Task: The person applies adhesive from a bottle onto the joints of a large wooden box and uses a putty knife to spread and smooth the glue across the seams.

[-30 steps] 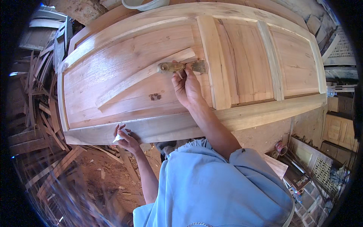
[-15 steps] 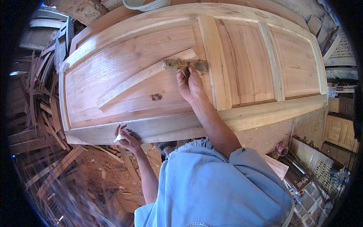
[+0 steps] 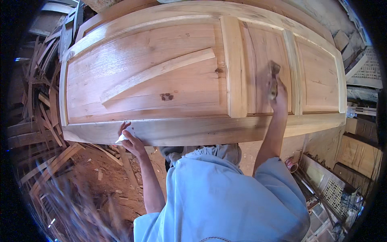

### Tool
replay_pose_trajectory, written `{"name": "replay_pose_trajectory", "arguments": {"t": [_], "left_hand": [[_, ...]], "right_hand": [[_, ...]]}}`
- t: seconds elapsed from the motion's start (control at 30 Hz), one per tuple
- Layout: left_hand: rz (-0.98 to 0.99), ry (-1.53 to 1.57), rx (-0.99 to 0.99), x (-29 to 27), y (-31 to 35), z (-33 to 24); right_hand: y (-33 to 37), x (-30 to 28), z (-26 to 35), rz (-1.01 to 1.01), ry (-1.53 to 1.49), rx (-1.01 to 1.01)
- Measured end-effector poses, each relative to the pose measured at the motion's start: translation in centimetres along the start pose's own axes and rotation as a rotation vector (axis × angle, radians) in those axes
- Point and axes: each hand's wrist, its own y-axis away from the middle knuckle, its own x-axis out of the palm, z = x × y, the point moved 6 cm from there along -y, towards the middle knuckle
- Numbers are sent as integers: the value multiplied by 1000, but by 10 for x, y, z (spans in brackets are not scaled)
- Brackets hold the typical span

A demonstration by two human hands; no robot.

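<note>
A large pale wooden panel door (image 3: 155,136) lies flat in front of me. At its near edge on the left, my left hand (image 3: 135,146) is closed around a small white bottle (image 3: 130,132) with a pointed tip. My right hand (image 3: 281,97) reaches over the narrow middle panel, gripping a stained, worn paintbrush (image 3: 274,69). The brush is slightly blurred, and its broad end points away from me; whether it touches the wood I cannot tell. A loose wooden strip (image 3: 159,72) rests slantwise on the wide left panel, near dark knots (image 3: 166,97).
Scrap wood (image 3: 48,101) is heaped on the left. Shavings and offcuts litter the earthen floor (image 3: 94,173). At the lower right stand a small reddish can (image 3: 291,164) and a patterned lattice piece (image 3: 333,191). Another wooden panel (image 3: 354,155) leans at the far right.
My right hand has moved right with the paintbrush, from the wide left panel to the narrow middle one, and turned it lengthwise. The left hand still holds the white bottle by the near edge.
</note>
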Motion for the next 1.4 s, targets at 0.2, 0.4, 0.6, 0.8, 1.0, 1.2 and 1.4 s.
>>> {"name": "replay_pose_trajectory", "arguments": {"t": [0.2,0.4,0.6,0.8,1.0,1.2,1.4], "left_hand": [[329,155,-75,69,40,-80],[895,359,-30,165,75,-187],[1089,357,26,222,97,-214],[1149,217,68,207,113,-195],[964,73,170,119,97,-130],[672,-139,314,67,76,-90],[457,-212,291,66,76,-67]], "right_hand": [[13,-36,37,-252,1142,-635],[130,101,-8,597,575,-357],[142,104,-52,869,-41,184],[85,85,-30,426,366,-139],[55,104,-29,416,832,-469],[56,120,-25,324,1010,-526],[57,128,-23,316,1058,-522]]}}
